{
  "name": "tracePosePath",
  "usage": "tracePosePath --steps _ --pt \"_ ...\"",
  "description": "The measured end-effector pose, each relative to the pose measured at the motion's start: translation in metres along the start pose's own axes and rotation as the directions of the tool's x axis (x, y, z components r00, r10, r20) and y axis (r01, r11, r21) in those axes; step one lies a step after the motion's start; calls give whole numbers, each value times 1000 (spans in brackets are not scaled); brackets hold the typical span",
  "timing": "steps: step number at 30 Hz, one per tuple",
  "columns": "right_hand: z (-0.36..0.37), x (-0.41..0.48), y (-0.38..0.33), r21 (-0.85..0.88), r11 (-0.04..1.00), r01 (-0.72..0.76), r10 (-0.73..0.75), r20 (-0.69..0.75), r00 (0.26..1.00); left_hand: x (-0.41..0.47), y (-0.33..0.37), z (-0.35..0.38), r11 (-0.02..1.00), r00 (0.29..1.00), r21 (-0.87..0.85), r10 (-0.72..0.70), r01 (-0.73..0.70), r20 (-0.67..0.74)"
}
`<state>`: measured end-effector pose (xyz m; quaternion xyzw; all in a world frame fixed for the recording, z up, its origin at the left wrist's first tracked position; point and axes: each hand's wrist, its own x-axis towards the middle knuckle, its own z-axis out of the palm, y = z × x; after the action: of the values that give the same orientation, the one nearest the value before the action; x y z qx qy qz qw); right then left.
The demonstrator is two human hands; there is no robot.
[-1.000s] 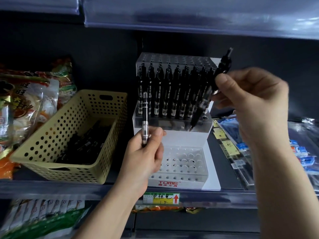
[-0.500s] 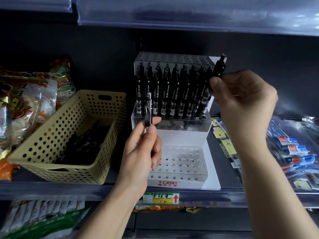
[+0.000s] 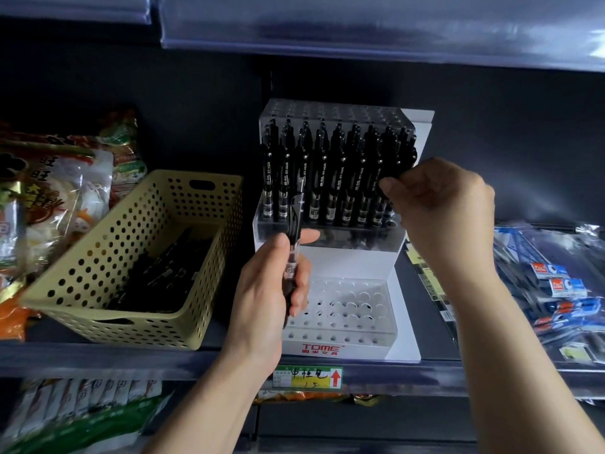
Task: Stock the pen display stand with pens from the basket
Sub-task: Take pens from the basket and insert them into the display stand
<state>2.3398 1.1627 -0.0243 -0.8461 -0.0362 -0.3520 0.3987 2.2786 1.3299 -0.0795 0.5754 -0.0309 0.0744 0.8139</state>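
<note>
The basket [image 3: 98,250] sits left of centre with loose pens [image 3: 163,270] in its bottom. The stand [image 3: 347,257] fills the centre, its upper tier nearly full and its lower holes bare. A second ago my right hand [image 3: 438,217] held a pen [image 3: 409,158] tilted above the row's right end. Now it has dropped level with the row, fingertips pinching the pen into the end hole; I cannot tell if it is seated. My left hand [image 3: 265,290] grips the next pen [image 3: 294,231] upright, likely bound for the lower tier.
</note>
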Motion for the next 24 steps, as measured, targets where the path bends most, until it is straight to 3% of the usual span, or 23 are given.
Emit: tracePosePath --steps 4,5,8,10,13,17,20,22,24 --pt "-4 -4 -12 11 997 73 -71 -119 990 -2 -1 3 999 999 -30 31 -30 40" --pt "-5 -7 -20 54 992 115 -110 -80 991 -3 -1 4 998 998 -19 56 -56 39" --pt "0 -23 -43 137 979 152 -187 299 936 -5 -4 9 975 981 108 192 -192 3" --pt "4 -31 -50 141 977 157 -201 397 895 -5 -6 11 949 962 172 271 -263 -19" --pt "7 -35 -51 248 966 70 -165 385 908 -4 -6 10 918 941 232 338 -321 -34" --pt "0 -27 -50 453 888 -75 -70 295 953 -3 -10 10 912 946 271 325 -307 -21" --pt "-13 -14 -42 507 858 -84 -21 197 980 -1 -11 7 882 951 384 307 -272 -32" --pt "-21 -6 -35 498 865 -56 -5 121 993 2 -10 1 814 946 514 323 -271 -13" --pt "-28 0 -27 422 906 -13 0 30 1000 4 -8 -6 675 930 677 366 -294 39"
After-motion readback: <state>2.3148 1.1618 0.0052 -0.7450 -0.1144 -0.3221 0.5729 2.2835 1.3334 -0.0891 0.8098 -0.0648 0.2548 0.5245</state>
